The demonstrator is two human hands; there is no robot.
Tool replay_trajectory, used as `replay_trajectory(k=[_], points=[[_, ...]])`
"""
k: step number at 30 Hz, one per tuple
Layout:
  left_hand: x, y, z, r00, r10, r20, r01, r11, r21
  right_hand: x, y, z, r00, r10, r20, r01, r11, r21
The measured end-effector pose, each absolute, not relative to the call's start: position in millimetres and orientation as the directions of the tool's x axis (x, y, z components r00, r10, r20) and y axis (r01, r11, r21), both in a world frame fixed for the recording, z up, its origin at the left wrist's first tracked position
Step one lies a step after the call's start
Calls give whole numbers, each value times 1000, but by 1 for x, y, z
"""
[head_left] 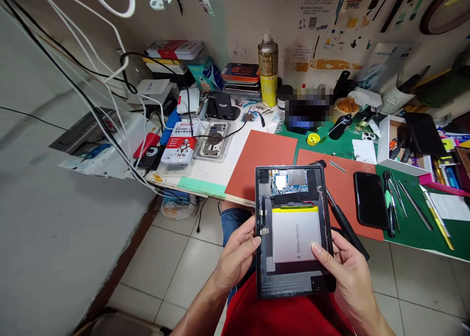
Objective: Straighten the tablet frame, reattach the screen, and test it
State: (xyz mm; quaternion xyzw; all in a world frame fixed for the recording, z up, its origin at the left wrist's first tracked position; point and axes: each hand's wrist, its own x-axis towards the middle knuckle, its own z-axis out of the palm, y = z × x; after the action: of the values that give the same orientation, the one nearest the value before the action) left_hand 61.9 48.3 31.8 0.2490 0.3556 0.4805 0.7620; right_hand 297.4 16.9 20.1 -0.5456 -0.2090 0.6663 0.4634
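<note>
1. Head view: an opened tablet (pixel 293 230), back cover off, is held over the lap at the bench's (pixel 205 172) front edge, its top end over the red mat (pixel 262 162).
2. The left hand (pixel 235 257) is closed on the tablet's left edge, thumb curled over the frame.
3. The right hand (pixel 347 270) grips the lower right corner, thumb pressed on the silver battery (pixel 295 233) near its right edge.
4. Judged step: inspecting the internals with the battery in place, a yellow strip along its top and black tape over the board above it.
5. Any next move would call for one hand to hold the frame steady while the other works at the battery's edge; the pack looks thin and should not be bent.
6. A black phone (pixel 370 200) and tweezers (pixel 398 199) lie to the right, on the mats.
7. Writing: a white pack (pixel 179 142) on the bench reads "BATTERY"; the wall posters and the spray can's (pixel 268 69) label are too small to read.
</note>
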Motion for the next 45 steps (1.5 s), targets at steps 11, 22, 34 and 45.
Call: replay_trajectory(k=[11, 22, 34, 45], points=[[51, 35, 16, 286, 893, -347, -420, 442, 793, 298, 19, 23, 75, 864, -498, -346, -446, -826], [57, 40, 19, 152, 907, -392, -384, 419, 823, 293, 17, 23, 82, 868, -490, -322, -443, -837], [65, 41, 17, 58, 914, -401, -344, 396, 851, 292, 17, 26, 73, 888, -455, -235, -428, -873], [91, 43, 30, -87, 922, -376, -235, 348, 907, 289, 25, 23, 48, 887, -460, -114, -452, -884]])
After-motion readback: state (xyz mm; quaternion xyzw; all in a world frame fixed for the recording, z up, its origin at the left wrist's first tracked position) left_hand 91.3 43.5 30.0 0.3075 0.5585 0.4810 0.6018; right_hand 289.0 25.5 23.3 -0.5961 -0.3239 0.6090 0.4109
